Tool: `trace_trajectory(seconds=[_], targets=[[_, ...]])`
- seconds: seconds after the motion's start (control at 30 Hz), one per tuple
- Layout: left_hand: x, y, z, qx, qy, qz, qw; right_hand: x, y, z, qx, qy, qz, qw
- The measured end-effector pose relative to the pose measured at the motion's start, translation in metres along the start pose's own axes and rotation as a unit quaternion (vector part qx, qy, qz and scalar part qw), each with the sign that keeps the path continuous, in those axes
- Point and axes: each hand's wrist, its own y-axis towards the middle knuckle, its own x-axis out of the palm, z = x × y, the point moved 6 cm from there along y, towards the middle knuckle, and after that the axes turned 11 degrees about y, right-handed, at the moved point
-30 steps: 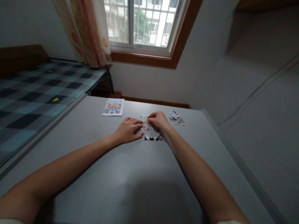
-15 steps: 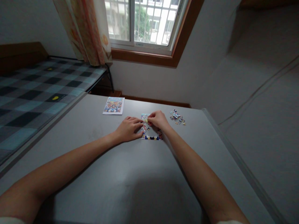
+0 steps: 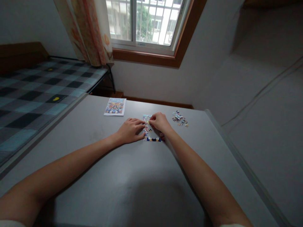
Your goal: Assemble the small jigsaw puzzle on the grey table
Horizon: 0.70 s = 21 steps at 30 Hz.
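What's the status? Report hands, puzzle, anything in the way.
Left hand spread at left edge of puzzle. Right hand over upper part, grip unclear. Puzzle partly assembled, gap inside. Right hand hides its upper right.

Well left of the fingers (image 3: 153, 117) stands a bed (image 3: 28, 86), its checked cover dark, grey and pale blue with small yellow marks (image 3: 56, 99), and a brown board (image 3: 19, 55) at its far end. Beyond the fingers and higher up is a window (image 3: 118, 22) in a brown frame (image 3: 151, 57), a tree (image 3: 144, 26) showing outside; a flowered curtain (image 3: 88, 31) hangs to their far left. Far right of them, a cable (image 3: 265, 85) slants up the pale wall (image 3: 203, 50).
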Motion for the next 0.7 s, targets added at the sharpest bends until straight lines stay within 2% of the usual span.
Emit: trace_trajectory(seconds=[0.17, 0.37, 0.43, 0.53, 0.7], targets=[[-0.001, 0.0, 0.0, 0.0, -0.002, 0.004, 1.0, 0.0, 0.001, -0.001, -0.04, 0.005, -0.006, 0.999], [-0.003, 0.001, 0.001, 0.001, 0.003, 0.001, 1.0, 0.013, 0.002, -0.006, -0.087, -0.007, -0.036, 0.996], [-0.004, 0.001, 0.002, 0.002, 0.006, 0.0, 1.0, 0.008, 0.004, -0.005, -0.089, 0.003, -0.033, 0.995], [-0.005, 0.001, 0.002, 0.0, 0.007, 0.002, 1.0, -0.023, 0.01, 0.006, -0.068, 0.046, 0.015, 0.996], [-0.003, 0.001, 0.001, 0.0, -0.003, -0.001, 1.0, -0.103, 0.014, 0.049, -0.041, 0.093, 0.149, 0.984]])
